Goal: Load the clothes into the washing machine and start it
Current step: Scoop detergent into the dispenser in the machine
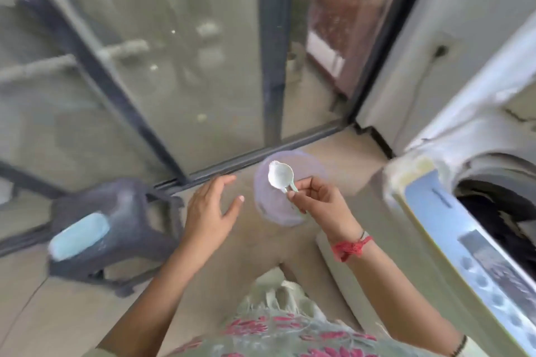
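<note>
Your right hand [314,200] pinches the handle of a small white scoop [280,176] between thumb and fingers. The scoop looks caked with white powder, most likely washing powder, but the picture is blurry, so you cannot be sure how full it is. Your left hand [213,206] holds nothing. Its fingers are spread wide, and it hovers over the floor near the scoop.

Below the scoop is a round, pale purple thing [278,211] on the floor. It may be a lid or a tub, but it is too smeared to tell.

The washing machine [429,197] is at your right. Its top is open, and dark clothes [490,220] already lie inside the drum. So the loading part looks done, or nearly done. No other clothes wait on the floor in view.

What seems left: tip the powder into the machine, shut the lid, and press the buttons on the front panel [493,275] to start it.

A dark plastic stool [121,229] stands at your left with a light blue bar [78,236] on top, maybe soap.

No writing can be read anywhere. The panel has marks and buttons, but they are all blurred, and no brand name shows.
</note>
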A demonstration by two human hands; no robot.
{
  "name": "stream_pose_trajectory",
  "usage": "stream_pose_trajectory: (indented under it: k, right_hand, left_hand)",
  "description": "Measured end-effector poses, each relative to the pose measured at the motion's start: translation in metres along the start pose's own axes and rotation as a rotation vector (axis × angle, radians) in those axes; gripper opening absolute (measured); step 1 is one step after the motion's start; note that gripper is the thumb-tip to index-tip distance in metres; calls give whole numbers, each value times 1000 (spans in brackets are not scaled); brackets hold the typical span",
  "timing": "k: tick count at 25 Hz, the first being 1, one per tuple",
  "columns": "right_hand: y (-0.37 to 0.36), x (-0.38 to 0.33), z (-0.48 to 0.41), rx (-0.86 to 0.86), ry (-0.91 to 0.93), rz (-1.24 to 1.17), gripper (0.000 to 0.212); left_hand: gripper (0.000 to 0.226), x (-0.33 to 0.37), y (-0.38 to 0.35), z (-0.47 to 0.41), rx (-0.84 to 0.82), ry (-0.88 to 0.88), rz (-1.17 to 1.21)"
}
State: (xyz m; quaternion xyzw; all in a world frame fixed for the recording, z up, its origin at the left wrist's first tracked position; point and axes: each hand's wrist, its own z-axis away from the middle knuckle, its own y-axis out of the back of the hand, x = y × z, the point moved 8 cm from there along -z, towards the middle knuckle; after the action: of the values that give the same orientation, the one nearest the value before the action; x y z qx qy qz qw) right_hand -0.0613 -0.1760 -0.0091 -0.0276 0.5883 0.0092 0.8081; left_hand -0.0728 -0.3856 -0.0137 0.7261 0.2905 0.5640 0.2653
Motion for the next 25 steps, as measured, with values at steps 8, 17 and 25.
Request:
stream_pose_trajectory:
  k: [8, 17, 25]
  right_hand:
    - [-203, 32, -29, -325, -87, 248, 9]
    - [-471, 139, -132, -515, -107, 878, 16]
    - [-607, 221, -203, -718, -91, 1325, 20]
  left_hand:
    - [46, -165, 124, 88, 199, 342, -56]
    - [40, -432, 248, 137, 245, 778, -105]
    - [41, -560, 239, 132, -7, 788, -152]
